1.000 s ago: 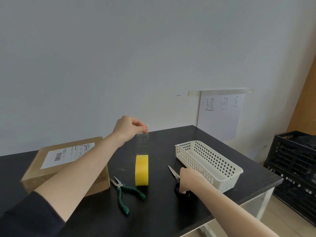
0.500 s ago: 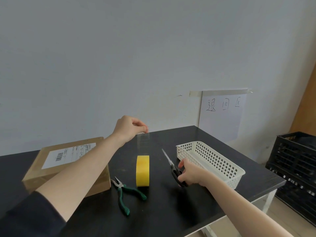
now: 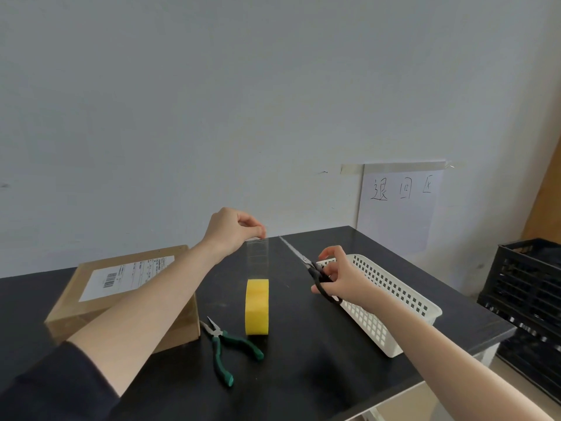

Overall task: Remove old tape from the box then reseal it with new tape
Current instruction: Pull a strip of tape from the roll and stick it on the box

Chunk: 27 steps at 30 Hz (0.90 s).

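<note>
Raised left hand's (image 3: pixel 230 230) fingers (image 3: pixel 257 231) pinch a clear tape strip (image 3: pixel 258 258) stretched up from the upright yellow roll (image 3: pixel 257 302). Right hand's (image 3: pixel 340 278) fingers curl round scissors (image 3: pixel 299 258) pointing toward the strip. The box (image 3: pixel 121 287) sits left on the surface (image 3: pixel 303 360).

Green-handled pliers (image 3: pixel 226 344) lie at lower centre on the black table (image 3: pixel 303 381), a white perforated basket (image 3: pixel 375 328) sits right of centre near its edge, a black crate (image 3: pixel 528 299) stands at the frame's right edge, and a handwritten paper sheet (image 3: pixel 397 220) is taped to the pale wall (image 3: pixel 212 86) above.
</note>
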Available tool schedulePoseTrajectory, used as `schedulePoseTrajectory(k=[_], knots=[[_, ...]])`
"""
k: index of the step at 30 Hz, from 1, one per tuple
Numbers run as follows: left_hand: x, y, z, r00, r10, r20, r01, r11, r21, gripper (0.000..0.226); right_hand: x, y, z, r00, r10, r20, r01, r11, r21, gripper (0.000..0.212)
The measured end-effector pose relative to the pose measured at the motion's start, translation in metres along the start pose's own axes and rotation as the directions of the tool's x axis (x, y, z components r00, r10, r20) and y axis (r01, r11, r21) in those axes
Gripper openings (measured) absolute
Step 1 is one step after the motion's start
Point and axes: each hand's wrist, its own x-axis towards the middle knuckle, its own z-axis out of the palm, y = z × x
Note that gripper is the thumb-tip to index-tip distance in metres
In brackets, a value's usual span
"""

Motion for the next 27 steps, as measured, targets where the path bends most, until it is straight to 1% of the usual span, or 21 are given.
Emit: schedulePoseTrajectory(k=[3, 7, 9, 12, 15, 20, 27], knots=[[0.0, 0.001, 0.002, 1.0, 0.015, -0.002, -0.015, 1.0, 0.012, 0.005, 0.002, -0.006, -0.009, 0.997, -0.057, 0.042, 0.062, 0.99, -0.123, 0.054], [0.0, 0.001, 0.003, 1.0, 0.017, -0.004, -0.017, 1.0, 0.01, 0.005, 0.004, -0.015, -0.021, 0.995, -0.084, 0.054, 0.095, 0.964, -0.248, 0.053], [0.0, 0.001, 0.002, 1.0, 0.019, -0.003, -0.019, 1.0, 0.01, 0.005, 0.006, -0.016, -0.025, 0.994, -0.084, 0.068, 0.099, 0.961, -0.259, 0.059], [0.0, -0.001, 0.001, 1.0, 0.017, -0.007, -0.017, 1.0, 0.015, 0.006, 0.007, -0.017, -0.027, 0.996, -0.033, 0.085, 0.057, 0.953, -0.297, 0.074], [0.0, -0.001, 0.0, 1.0, 0.018, -0.008, -0.018, 1.0, 0.019, 0.006, 0.006, -0.018, -0.026, 0.995, -0.04, 0.095, 0.073, 0.925, -0.373, 0.075], [-0.001, 0.0, 0.001, 1.0, 0.019, 0.0, -0.019, 1.0, 0.011, 0.005, 0.01, -0.025, -0.024, 0.99, -0.056, 0.127, 0.103, 0.914, -0.393, 0.075], [-0.005, 0.001, -0.001, 0.998, 0.057, 0.007, -0.057, 0.998, 0.023, 0.006, 0.024, -0.043, -0.024, 0.98, -0.083, 0.183, 0.154, 0.893, -0.422, 0.075]])
